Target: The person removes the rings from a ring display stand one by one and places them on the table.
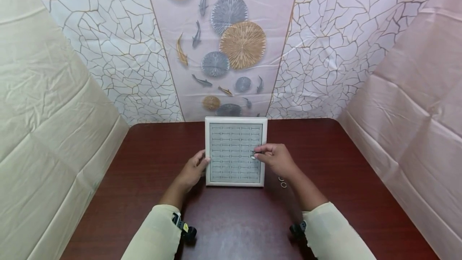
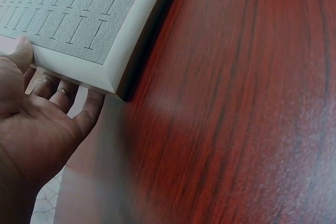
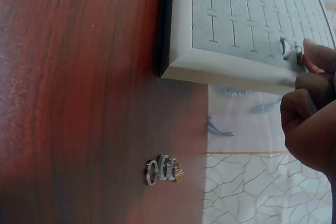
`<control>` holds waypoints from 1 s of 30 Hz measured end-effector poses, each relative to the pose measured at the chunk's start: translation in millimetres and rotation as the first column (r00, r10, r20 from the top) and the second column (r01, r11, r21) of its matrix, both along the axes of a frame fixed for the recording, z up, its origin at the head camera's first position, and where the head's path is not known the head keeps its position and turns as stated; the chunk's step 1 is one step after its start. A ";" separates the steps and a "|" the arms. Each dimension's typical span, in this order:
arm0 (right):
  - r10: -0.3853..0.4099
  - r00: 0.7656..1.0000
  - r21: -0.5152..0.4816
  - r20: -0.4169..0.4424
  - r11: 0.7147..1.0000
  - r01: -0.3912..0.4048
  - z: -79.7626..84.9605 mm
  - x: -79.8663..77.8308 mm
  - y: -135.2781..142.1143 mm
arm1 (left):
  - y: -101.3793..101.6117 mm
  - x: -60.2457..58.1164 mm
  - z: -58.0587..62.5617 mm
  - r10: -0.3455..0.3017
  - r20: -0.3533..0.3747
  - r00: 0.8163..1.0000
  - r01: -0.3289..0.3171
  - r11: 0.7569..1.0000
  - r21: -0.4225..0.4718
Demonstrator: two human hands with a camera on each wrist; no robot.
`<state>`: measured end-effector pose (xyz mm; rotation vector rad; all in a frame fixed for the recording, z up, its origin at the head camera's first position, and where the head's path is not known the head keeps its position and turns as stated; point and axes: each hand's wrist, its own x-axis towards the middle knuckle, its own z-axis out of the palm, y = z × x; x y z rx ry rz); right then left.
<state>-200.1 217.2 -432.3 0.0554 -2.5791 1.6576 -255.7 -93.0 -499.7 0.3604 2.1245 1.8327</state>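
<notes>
A ring display tray point(image 1: 234, 184) with a pale frame and a grey slotted pad stands propped up on the table. My left hand point(image 1: 190, 173) grips its left edge, thumb on the frame's front and fingers behind, as the left wrist view shows. At the right side of the pad, my right hand point(image 1: 279, 159) pinches a ring point(image 3: 300, 55) between thumb and forefinger, close against the slots. Right beside it a silver ring point(image 3: 285, 49) sits in a slot. The fingers partly hide the pinched ring.
Several loose rings, silver ones point(image 3: 152, 172) and a gold-coloured one point(image 3: 179, 172), stand together on the dark red wooden table point(image 1: 234, 220), under my right forearm. A patterned cloth point(image 1: 317, 51) hangs behind the table, with plain cloth walls point(image 1: 47, 131) at both sides.
</notes>
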 end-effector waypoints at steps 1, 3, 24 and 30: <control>-0.003 1.000 0.015 -0.005 1.000 0.003 0.7 -0.3 -1.7 | 0.2 0.0 0.1 0.000 0.000 1.000 0.000 1.000 0.001; -0.006 1.000 0.037 -0.013 0.999 0.007 2.1 -0.7 -5.0 | 0.4 0.2 0.2 0.002 0.004 1.000 -0.002 1.000 0.001; -0.026 0.999 -0.051 0.044 0.998 0.028 1.5 0.7 -4.3 | -0.1 0.8 0.4 0.004 0.028 1.000 -0.003 1.000 -0.021; 0.014 0.998 -0.167 0.066 0.986 -0.002 0.9 2.8 1.0 | -0.8 0.5 0.9 0.005 0.018 1.000 -0.005 1.000 -0.021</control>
